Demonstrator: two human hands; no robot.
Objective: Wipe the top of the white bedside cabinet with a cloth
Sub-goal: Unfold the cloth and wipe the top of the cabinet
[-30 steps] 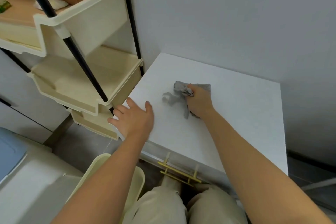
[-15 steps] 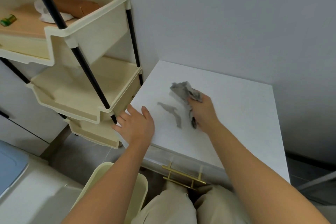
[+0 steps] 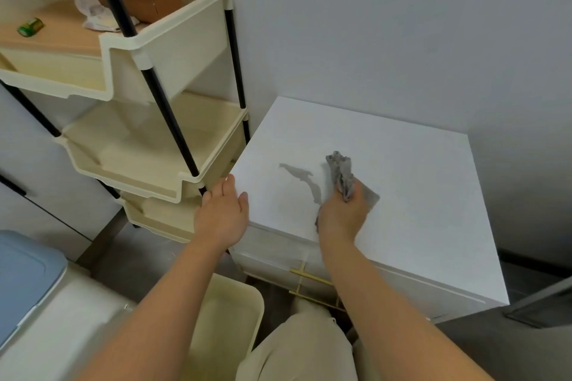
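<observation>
Head view: wiping the cabinet (image 3: 402, 195) top.
Right hand (image 3: 342, 215) grips a bunched grey cloth (image 3: 342, 175); left hand (image 3: 221, 215) rests flat, fingers spread, on its corner.

Cream three-tier shelf rack (image 3: 173, 49) on black poles (image 3: 161, 93), standing at left against the grey wall (image 3: 387, 25). On the top shelf: small green can (image 3: 30, 27) near the left edge, crumpled white paper (image 3: 94, 14) beside a brown oblong object (image 3: 145, 4) toward the back. Lower tiers bare. Cream bin (image 3: 229, 312) on the floor below; blue-lidded container (image 3: 21, 281) at far left.
</observation>
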